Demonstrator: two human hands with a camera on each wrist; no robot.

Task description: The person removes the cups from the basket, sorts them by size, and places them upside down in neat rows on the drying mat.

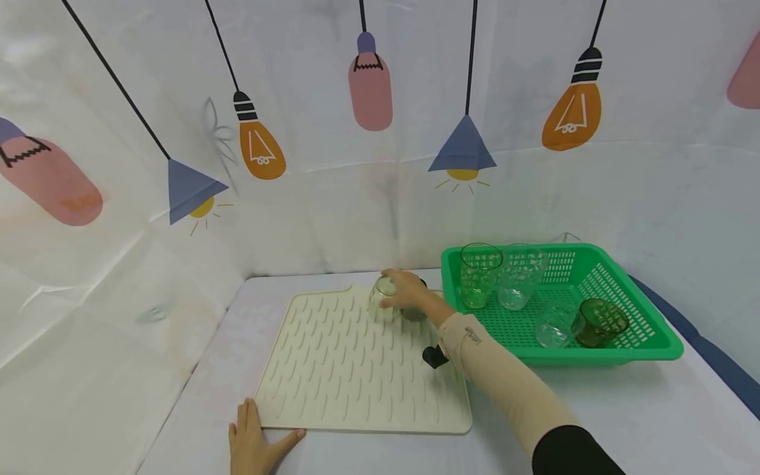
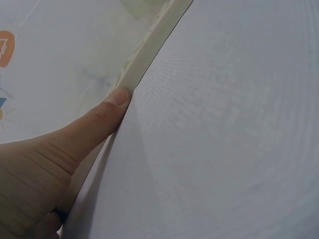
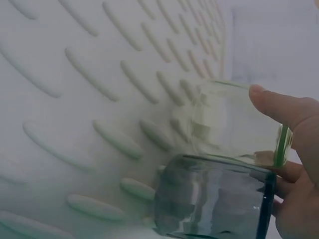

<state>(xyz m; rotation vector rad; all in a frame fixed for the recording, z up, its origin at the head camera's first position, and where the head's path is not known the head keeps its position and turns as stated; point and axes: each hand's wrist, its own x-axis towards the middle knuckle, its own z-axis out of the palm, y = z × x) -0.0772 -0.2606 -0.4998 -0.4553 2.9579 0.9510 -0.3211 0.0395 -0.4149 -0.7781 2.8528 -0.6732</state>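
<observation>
A cream ridged drying mat [image 1: 356, 359] lies flat on the white table. Near its far right corner my right hand [image 1: 410, 290] grips a pale green glass [image 3: 232, 119], thumb on one side and fingers on the other. Right beside that glass, a dark blue-grey glass [image 3: 214, 199] stands on the mat, partly hidden by the hand in the head view. My left hand [image 1: 256, 443] is spread at the mat's near left corner. Its thumb [image 2: 94, 122] lies straight against the front edge, and the other fingers point up along the left edge.
To the right of the mat stands a green plastic basket [image 1: 594, 358]. It holds a tall green glass [image 1: 477, 287], a tall clear glass [image 1: 519, 287], a short clear glass [image 1: 553, 328] and a brown-green glass [image 1: 604, 323]. A lamp-patterned white sheet [image 1: 332, 211] hangs behind the table.
</observation>
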